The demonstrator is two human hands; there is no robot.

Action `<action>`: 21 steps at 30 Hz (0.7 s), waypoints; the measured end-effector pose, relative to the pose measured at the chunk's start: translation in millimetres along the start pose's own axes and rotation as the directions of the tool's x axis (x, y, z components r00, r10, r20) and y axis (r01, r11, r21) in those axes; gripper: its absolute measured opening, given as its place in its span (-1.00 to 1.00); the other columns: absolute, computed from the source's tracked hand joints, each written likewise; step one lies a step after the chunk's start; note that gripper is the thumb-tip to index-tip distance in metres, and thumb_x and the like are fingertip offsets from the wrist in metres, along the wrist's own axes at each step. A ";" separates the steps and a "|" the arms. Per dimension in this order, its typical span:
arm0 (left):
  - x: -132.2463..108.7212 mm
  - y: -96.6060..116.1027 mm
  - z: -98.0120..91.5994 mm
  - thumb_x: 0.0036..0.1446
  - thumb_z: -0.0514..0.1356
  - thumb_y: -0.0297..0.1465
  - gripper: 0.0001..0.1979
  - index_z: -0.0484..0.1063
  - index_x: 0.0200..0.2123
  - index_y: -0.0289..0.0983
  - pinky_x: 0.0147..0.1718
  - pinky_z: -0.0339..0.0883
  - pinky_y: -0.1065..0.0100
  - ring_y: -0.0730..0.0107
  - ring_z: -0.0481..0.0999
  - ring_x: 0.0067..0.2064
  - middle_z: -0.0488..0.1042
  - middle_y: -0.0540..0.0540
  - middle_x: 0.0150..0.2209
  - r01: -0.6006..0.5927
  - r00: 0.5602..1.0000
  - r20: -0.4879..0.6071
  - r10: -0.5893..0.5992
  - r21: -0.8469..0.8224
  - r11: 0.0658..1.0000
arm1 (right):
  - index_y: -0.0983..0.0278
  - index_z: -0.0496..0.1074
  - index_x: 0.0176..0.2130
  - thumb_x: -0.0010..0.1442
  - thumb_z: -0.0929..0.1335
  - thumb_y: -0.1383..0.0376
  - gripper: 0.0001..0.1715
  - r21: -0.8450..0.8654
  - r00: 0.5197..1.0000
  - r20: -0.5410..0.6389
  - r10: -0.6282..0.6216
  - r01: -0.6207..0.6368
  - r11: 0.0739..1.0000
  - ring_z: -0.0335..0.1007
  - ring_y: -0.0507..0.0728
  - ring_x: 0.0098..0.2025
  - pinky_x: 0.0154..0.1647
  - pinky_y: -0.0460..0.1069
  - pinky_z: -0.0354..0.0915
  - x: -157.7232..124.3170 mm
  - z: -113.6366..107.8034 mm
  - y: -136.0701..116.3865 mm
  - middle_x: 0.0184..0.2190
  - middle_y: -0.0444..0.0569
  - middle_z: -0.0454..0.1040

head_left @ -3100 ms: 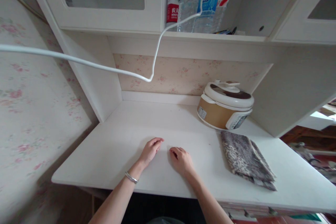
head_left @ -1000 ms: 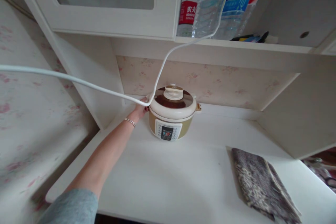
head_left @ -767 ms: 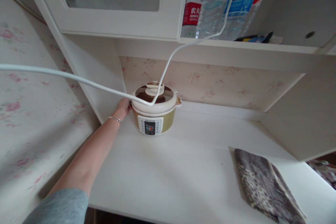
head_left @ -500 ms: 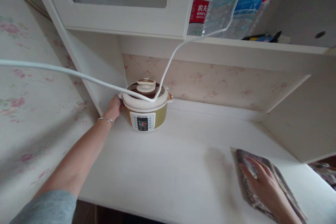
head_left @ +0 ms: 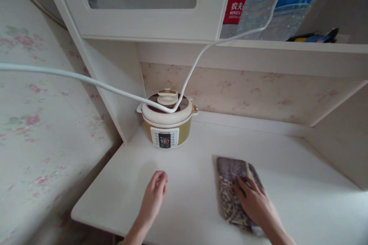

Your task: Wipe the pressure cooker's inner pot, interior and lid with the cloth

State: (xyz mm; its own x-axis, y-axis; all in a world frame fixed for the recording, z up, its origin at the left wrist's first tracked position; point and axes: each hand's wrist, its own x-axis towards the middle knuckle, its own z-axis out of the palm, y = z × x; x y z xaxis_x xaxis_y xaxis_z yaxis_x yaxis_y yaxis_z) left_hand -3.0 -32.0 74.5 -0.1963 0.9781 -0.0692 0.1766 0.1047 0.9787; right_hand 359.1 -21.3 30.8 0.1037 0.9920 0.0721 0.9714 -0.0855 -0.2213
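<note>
My left hand [head_left: 156,188] hovers over the near part of the white countertop, its fingers curled in and nothing visible in them. Behind it stands a cream and olive-gold electric cooker [head_left: 184,130] with a control panel in front and a knob on its lid. On the right, my right hand [head_left: 254,199] grips and presses a folded grey-brown patterned cloth [head_left: 230,166] flat against the countertop, fingers bent and partly spread. The cloth shows around the hand on its far and left sides.
A white cable [head_left: 115,90] hangs across the view in front of the cooker. Overhead is a white cabinet [head_left: 143,23], with plastic bottles [head_left: 260,5] on its open shelf. A floral wall [head_left: 37,141] runs along the left. The countertop [head_left: 97,203] has a rounded front-left corner.
My left hand has left the cooker's left side and come back toward me. My right hand and the cloth have slid left across the countertop. The view has shifted slightly left.
</note>
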 end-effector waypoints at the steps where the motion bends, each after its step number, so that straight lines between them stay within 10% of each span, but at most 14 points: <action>1: -10.2 5.6 8.8 0.25 0.03 -0.10 -0.67 0.38 -0.31 -0.22 -0.42 0.30 0.39 0.38 0.40 -0.44 0.39 0.00 -0.49 -0.049 0.998 0.034 0.048 0.047 0.998 | 0.20 0.43 0.12 0.26 0.18 0.05 -0.43 0.045 0.997 0.049 -0.052 0.050 0.998 0.29 0.36 0.14 0.12 0.22 0.21 -1.4 -1.2 -33.6 0.18 0.15 0.31; 5: -26.5 16.6 29.8 0.31 0.02 -0.22 -0.76 0.38 -0.13 -0.21 -0.07 0.36 0.26 0.25 0.48 -0.08 0.49 -0.17 -0.13 -0.338 0.939 0.156 0.306 0.258 0.905 | 0.15 0.47 0.07 0.29 0.19 0.15 -0.53 0.534 0.926 0.183 -0.329 0.188 0.825 0.36 0.24 0.11 0.13 0.10 0.24 -7.1 -11.8 -153.6 0.12 0.05 0.40; 9: -15.9 -13.4 17.5 0.32 0.01 -0.29 -0.68 0.33 0.07 -0.24 0.09 0.27 0.08 0.16 0.40 0.11 0.43 -0.24 0.07 -0.479 0.864 0.180 0.471 0.584 0.655 | 0.20 0.47 0.00 0.21 0.21 0.31 -0.58 0.881 0.845 0.134 -0.518 0.137 0.452 0.45 0.13 -0.05 -0.01 -0.01 0.32 -3.5 -0.6 -206.3 -0.08 -0.04 0.54; 15: -2.9 -66.9 -33.1 0.29 0.03 -0.28 -0.59 0.34 0.16 -0.22 0.24 -0.01 -0.12 0.04 0.31 0.22 0.33 -0.22 0.21 -0.429 0.827 0.254 0.501 0.861 0.273 | 0.30 0.47 -0.12 0.22 0.22 0.18 -0.63 0.863 0.938 0.210 -0.276 -0.045 0.503 0.49 0.13 -0.32 -0.29 0.00 0.36 6.0 35.4 -178.4 -0.25 0.05 0.55; 21: 10.9 -61.4 -49.8 0.29 0.02 -0.33 -0.67 0.46 0.03 -0.16 0.21 0.09 -0.03 0.12 0.38 0.17 0.41 -0.16 0.15 -0.400 0.851 0.237 0.468 0.870 0.287 | 0.24 0.52 -0.19 0.22 0.22 0.18 -0.65 0.718 0.980 0.095 -0.174 0.054 0.694 0.48 0.15 -0.29 -0.24 -0.01 0.31 19.0 32.4 -124.8 -0.31 0.00 0.56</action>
State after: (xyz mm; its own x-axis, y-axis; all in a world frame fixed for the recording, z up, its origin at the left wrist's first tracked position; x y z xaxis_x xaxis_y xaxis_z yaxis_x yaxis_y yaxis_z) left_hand -64.0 -36.7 23.2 0.1442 0.9242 0.3537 0.9686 -0.2049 0.1405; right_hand 232.9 11.2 28.3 -0.0878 0.9960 0.0171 0.5261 0.0610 -0.8482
